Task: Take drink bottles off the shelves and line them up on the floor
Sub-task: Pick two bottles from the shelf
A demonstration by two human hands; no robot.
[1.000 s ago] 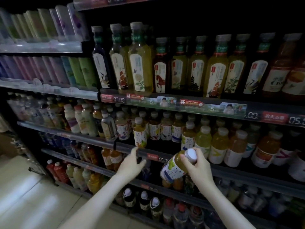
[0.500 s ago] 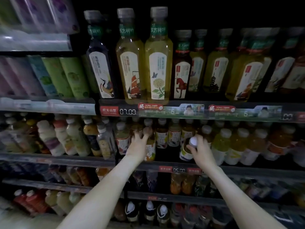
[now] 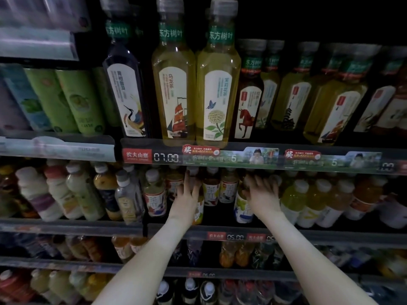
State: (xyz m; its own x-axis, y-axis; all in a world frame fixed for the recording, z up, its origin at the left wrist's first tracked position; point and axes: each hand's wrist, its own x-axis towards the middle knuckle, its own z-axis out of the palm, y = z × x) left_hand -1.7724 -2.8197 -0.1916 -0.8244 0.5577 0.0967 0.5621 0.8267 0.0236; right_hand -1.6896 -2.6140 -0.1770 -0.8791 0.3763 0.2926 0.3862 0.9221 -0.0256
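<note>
Both hands are reaching into the middle shelf (image 3: pixel 88 226), just below the picture's centre. The left hand (image 3: pixel 188 194), at 7 o'clock from centre, is laying nearly straight fingers up the front of a small yellow bottle (image 3: pixel 199 206) standing upright in the row; its thumb is hidden. The right hand (image 3: pixel 263 195), at 3 o'clock of the left, is spreading blurred fingers over the top of a green-label bottle (image 3: pixel 242 205); whether it is gripping cannot be told. Tall tea bottles (image 3: pixel 217 84) are standing at 12 o'clock, one shelf up.
</note>
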